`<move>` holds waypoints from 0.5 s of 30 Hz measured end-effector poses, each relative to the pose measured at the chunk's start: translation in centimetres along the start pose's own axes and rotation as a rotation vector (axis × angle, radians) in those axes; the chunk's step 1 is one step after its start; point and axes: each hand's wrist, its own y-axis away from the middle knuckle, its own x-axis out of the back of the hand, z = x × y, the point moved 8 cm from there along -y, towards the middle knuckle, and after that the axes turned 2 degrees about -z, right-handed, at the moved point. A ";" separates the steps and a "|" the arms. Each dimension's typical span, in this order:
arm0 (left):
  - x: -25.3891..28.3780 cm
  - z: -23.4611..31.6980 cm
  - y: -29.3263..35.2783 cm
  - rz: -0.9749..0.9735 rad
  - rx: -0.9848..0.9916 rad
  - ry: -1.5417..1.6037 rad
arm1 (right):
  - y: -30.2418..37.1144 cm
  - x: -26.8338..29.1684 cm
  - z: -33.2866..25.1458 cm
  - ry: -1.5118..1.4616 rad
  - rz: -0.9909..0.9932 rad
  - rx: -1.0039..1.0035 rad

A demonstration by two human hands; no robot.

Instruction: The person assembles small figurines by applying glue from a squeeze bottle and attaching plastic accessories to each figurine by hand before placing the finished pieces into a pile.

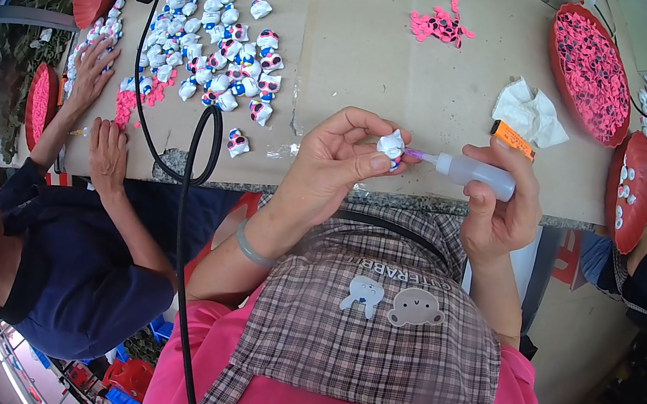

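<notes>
Between the fingertips of my left hand (341, 150) is a small white cat-like figurine (391, 143) with a bit of blue on it. My right hand (506, 197) grips a translucent squeeze bottle (478, 175) with a purplish needle tip (421, 156). That tip points left and reaches the figurine, though my fingers partly hide whether it touches. Farther left on the table, one figurine wearing pink sunglasses (238, 143) lies near the front edge, beside a group of similar figurines (235, 63).
Loose pink sunglasses pieces (442, 26) lie at the back; more fill a red tray (622, 121) at right. A crumpled tissue (531, 112) and an orange box (514, 138) lie behind the bottle. A black cable (177, 264) hangs at left, near a co-worker's hands (107, 157).
</notes>
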 end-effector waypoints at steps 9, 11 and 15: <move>0.3 0.1 -0.1 0.000 -0.028 -0.004 | -0.4 -0.3 -0.5 0.038 -0.004 0.067; 0.4 0.1 -0.1 0.002 -0.033 0.000 | -0.4 -0.3 -0.7 0.045 -0.006 0.093; 0.3 0.1 -0.2 0.011 -0.026 0.009 | -0.4 -0.5 -0.9 0.066 -0.027 0.090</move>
